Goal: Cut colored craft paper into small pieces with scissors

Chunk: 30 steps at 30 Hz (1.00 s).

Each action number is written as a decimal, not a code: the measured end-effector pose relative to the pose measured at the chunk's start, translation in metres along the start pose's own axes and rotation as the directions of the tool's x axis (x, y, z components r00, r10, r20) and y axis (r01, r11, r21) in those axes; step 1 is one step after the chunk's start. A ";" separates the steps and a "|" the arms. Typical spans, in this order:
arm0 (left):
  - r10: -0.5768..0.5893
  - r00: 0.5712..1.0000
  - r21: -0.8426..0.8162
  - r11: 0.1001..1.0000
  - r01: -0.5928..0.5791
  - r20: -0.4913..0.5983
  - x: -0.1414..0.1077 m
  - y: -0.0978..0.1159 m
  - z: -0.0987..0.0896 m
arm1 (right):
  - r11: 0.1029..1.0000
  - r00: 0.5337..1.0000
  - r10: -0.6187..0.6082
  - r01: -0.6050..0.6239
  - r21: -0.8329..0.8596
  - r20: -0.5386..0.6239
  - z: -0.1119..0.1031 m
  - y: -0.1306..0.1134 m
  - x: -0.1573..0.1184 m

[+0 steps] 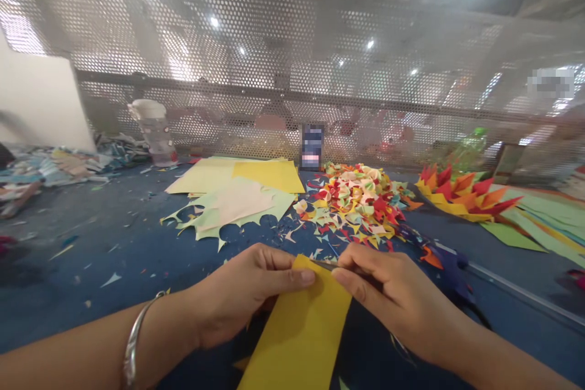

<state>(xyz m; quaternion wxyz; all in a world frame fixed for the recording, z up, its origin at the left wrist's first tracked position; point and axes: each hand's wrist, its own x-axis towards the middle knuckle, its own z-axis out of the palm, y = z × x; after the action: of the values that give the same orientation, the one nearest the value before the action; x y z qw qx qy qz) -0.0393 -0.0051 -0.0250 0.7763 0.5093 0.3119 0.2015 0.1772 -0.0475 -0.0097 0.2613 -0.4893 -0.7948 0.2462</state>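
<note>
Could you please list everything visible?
strip: one, yellow, front
sheets: several, yellow and green, centre
scrap pile: many, multicoloured, right
papercraft: one, multicoloured, right
papers: several, mostly green, right
offcuts: many, mixed, left
cup: one, clear, left
device: one, dark, centre
bottle: one, green, right
unclear item: one, dark, right
panel: one, white, left
mesh: one, grey, behind
table: one, blue, beneath
bracelet: one, silver, left
left grip: one, bare, holding strip
right grip: one, bare, at strip's edge

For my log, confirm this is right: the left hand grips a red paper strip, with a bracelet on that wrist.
No: the head view shows the paper strip is yellow, not red. The left hand grips it, with a bracelet on that wrist.
</note>
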 end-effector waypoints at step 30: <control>-0.016 0.999 -0.008 1.000 0.016 0.042 0.003 0.000 0.002 | 0.999 1.000 0.006 -0.005 -0.034 0.014 0.002 -0.002 0.003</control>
<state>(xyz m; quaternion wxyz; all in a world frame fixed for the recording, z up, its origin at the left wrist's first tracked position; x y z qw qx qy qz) -0.0355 -0.0046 -0.0256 0.7865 0.5076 0.2988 0.1859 0.1737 -0.0462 -0.0095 0.2468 -0.4940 -0.7993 0.2368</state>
